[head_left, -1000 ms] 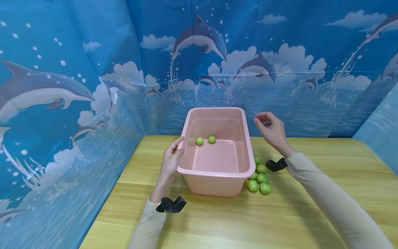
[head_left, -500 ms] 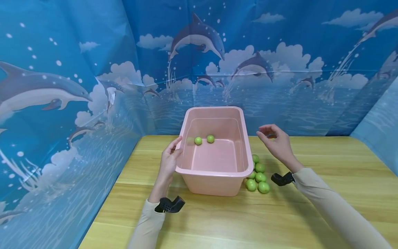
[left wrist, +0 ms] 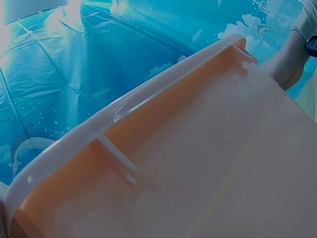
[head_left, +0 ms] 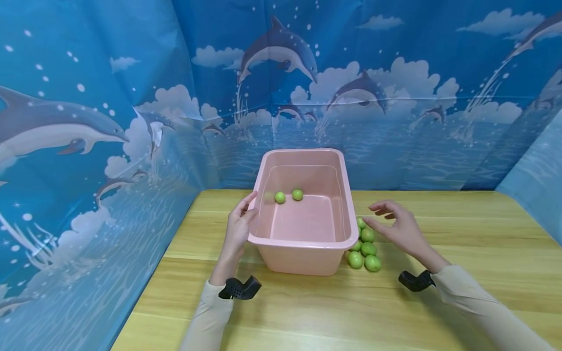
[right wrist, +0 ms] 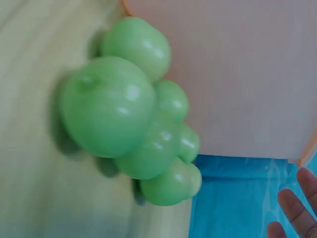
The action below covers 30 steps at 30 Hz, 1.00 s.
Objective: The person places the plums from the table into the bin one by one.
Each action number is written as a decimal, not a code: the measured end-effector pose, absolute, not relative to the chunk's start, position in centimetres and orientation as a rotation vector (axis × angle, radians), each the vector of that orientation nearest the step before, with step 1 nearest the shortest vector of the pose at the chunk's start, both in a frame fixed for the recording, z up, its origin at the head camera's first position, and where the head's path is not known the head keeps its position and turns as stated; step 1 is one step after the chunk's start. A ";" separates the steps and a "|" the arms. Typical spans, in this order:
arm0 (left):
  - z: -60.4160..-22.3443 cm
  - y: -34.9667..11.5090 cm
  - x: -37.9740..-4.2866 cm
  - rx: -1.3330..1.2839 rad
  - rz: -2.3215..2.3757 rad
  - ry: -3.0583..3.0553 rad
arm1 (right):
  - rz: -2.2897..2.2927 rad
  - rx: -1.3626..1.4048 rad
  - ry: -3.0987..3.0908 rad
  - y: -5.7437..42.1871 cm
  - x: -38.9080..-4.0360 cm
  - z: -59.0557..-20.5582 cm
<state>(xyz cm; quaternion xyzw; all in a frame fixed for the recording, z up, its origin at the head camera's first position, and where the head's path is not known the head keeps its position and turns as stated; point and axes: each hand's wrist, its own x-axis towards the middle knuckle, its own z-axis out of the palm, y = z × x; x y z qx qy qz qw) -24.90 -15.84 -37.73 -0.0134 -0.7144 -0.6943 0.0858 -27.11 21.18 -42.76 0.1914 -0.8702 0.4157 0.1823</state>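
A pink plastic tub (head_left: 305,258) stands on the table, with two small round green fruits (head_left: 297,195) lying inside near its back left. My left hand (head_left: 238,226) holds the tub's left rim, thumb on the near side and fingers at the edge. In the left wrist view the tub's rim (left wrist: 119,109) fills much of the picture. Several more green fruits (head_left: 368,249), smooth and lime-like, are clustered against the tub's right side. My right hand (head_left: 404,229) hovers just right of the cluster, fingers loosely bent and apart, holding nothing.
The wooden table (head_left: 307,317) extends in front of the tub and to both sides. A blue dolphin-print curtain (head_left: 395,141) hangs close behind and at the left. Black wrist cameras (head_left: 240,288) sit on both wrists.
My right hand has come down and slightly right, from beside the tub's upper right rim to the fruit cluster. The left hand and the tub stay in place.
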 end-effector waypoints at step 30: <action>-38.0 -16.0 -25.0 -0.041 -2.093 -2.122 | 1.024 0.609 -2.775 22.1 -23.4 -46.5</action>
